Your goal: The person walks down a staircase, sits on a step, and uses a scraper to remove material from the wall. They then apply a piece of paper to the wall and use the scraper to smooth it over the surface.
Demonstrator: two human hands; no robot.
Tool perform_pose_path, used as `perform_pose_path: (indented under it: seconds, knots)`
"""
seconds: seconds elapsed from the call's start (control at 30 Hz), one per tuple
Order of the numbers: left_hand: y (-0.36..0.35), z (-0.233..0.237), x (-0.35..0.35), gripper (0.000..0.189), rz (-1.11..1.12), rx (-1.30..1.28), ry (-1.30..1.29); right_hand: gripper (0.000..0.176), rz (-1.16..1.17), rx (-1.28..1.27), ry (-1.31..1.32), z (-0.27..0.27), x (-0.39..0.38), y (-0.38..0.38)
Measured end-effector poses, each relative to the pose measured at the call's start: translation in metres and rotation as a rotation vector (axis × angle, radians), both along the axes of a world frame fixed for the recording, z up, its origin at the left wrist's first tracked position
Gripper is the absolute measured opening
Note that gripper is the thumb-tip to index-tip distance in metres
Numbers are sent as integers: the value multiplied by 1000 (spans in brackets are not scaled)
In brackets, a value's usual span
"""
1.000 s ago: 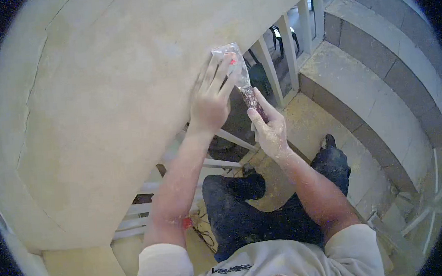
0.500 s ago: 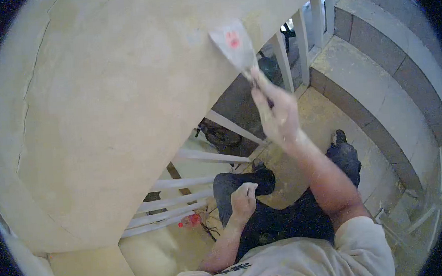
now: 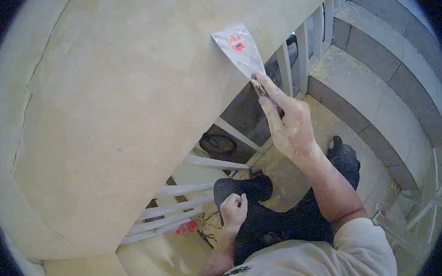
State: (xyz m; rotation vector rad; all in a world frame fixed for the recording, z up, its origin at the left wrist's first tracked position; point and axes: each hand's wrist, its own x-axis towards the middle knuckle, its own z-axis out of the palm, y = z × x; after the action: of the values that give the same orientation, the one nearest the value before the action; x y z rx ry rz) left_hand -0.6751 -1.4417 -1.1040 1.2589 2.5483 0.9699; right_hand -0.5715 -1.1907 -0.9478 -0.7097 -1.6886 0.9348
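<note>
A metal putty knife (image 3: 241,50) with a red sticker on its blade lies flat against the curved cream plastered surface (image 3: 128,108). My right hand (image 3: 288,126), dusted white, grips its dark handle from below. My left hand (image 3: 233,211) is down by my dark trouser knee, fingers curled in a loose fist with nothing seen in it.
White balusters (image 3: 302,52) run along the railing at upper right, more white rails (image 3: 184,203) lower down. Grey curved stair steps (image 3: 379,77) descend at right. A red bottle (image 3: 187,228) and dark cables lie on the floor below. Cracks run through the plaster at left.
My left hand left the blade and dropped to my knee. My right hand alone keeps the putty knife on the plaster, slightly shifted right.
</note>
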Motion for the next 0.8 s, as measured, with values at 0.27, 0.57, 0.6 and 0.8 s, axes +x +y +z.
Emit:
perform_pose_path:
  seconds: [0.27,0.57,0.6,0.8]
  knots:
    - [-15,4,13,19,2,46,-49,38,-26,15,90,-5,-13,-7]
    - [-30,2,18,8,-146,94,-77,41,34,14,120,-68,-15,-49]
    - [-29,1,17,9,-189,140,-65,41,100,-108,92,-69,-13,-55]
    - [-24,13,27,8,-290,73,-13,36,46,-240,232,-26,-28,-3]
